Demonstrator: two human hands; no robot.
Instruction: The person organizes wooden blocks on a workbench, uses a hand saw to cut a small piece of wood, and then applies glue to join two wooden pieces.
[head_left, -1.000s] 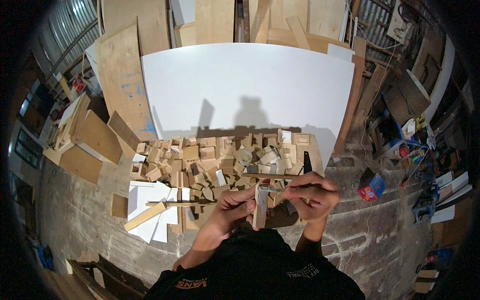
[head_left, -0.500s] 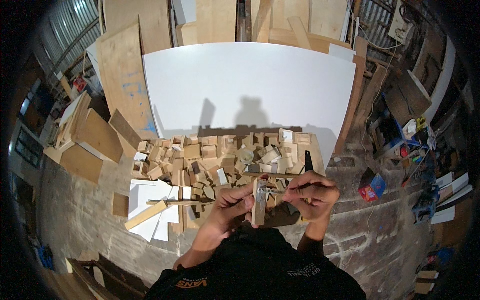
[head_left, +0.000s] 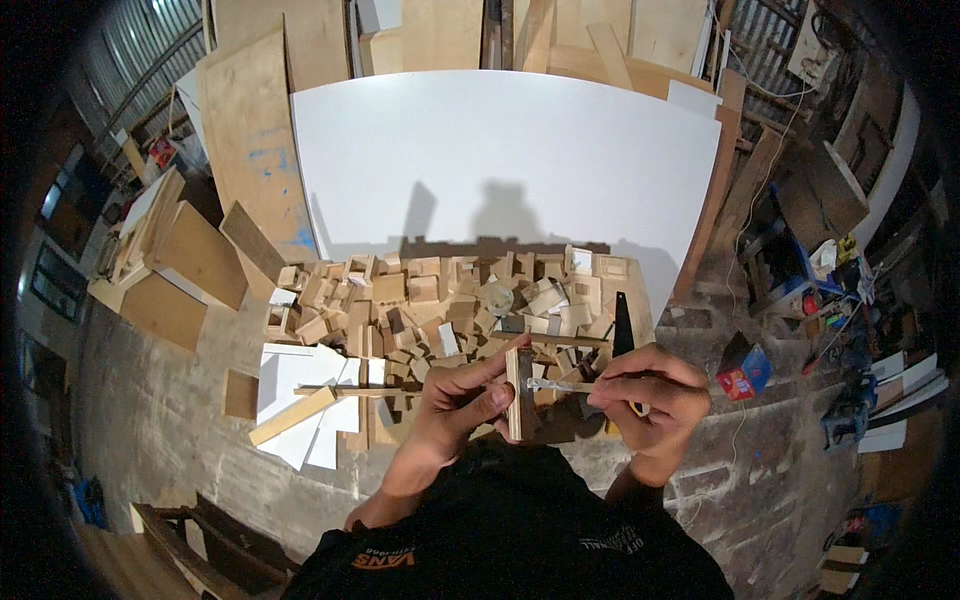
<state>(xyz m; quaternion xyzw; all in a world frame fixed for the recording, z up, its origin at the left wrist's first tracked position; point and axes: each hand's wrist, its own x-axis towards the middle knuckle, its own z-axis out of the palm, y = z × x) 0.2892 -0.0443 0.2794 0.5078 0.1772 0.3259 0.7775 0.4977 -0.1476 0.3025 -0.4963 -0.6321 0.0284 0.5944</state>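
My left hand (head_left: 465, 405) grips a small flat wooden block (head_left: 519, 395) held upright, its plywood edge facing me. My right hand (head_left: 650, 405) is closed on a thin wooden stick (head_left: 576, 386), whose tip carries pale, wet-looking stuff and reaches to the block's right face. Behind and below both hands lies a heap of small wooden pieces (head_left: 420, 288) on a worktable, with a translucent round container (head_left: 500, 298) among them. A black saw (head_left: 622, 320) lies behind my right hand, which partly hides it. White offcuts (head_left: 290, 375) and a narrow strip (head_left: 290, 417) sit at the left.
A large white board (head_left: 505, 150) stands behind the table, among leaning plywood sheets (head_left: 240, 130). Stacked panels (head_left: 200, 260) stand at the left. A red and blue box (head_left: 742, 375) is on the floor (head_left: 700, 500) at the right, near cluttered tools (head_left: 815, 295). A dark wooden frame (head_left: 195, 545) is at lower left.
My right hand has moved right, drawing the stick's tip to the block's side. The block has turned, now showing more of its layered edge. The view has shifted slightly.
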